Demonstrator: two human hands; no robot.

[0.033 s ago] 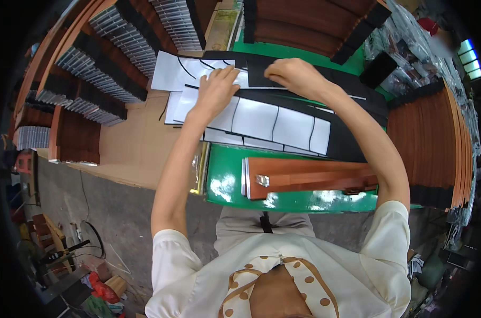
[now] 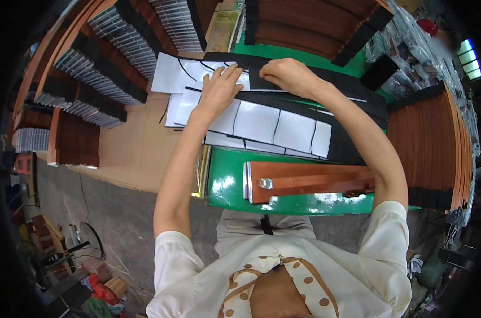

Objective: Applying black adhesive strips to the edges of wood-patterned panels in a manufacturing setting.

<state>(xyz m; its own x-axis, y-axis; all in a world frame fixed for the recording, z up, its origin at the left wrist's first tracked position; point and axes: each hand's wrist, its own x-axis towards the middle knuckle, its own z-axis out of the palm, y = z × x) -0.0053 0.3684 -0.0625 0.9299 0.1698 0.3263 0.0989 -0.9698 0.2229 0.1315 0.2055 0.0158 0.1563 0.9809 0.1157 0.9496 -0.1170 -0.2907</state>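
Observation:
My left hand (image 2: 219, 91) lies with its fingers spread on a white sheet (image 2: 168, 74) crossed by thin black strips. My right hand (image 2: 289, 76) is closed in a pinch over a black sheet (image 2: 255, 68), just right of where white meets black. What its fingertips hold, if anything, is hidden. Below the hands, a long white panel (image 2: 256, 121) divided by curved black lines overlaps more white sheets (image 2: 227, 141) and black material (image 2: 346, 140). Nearer me, reddish-brown boards (image 2: 309, 177) with a small metal clasp (image 2: 265, 183) rest on the green tabletop (image 2: 224, 183).
Black-edged brown boards stand in a stack (image 2: 418, 143) at right, with another stack (image 2: 309, 24) at the back. At left, rows of brown pieces with silvery ends (image 2: 94, 71) line the cardboard (image 2: 137, 138). Clear plastic-wrapped goods (image 2: 410, 42) lie behind on the right.
My right hand has shifted slightly left, toward my left hand, still pinched. My left hand's fingers have moved a little to the right on the white sheet.

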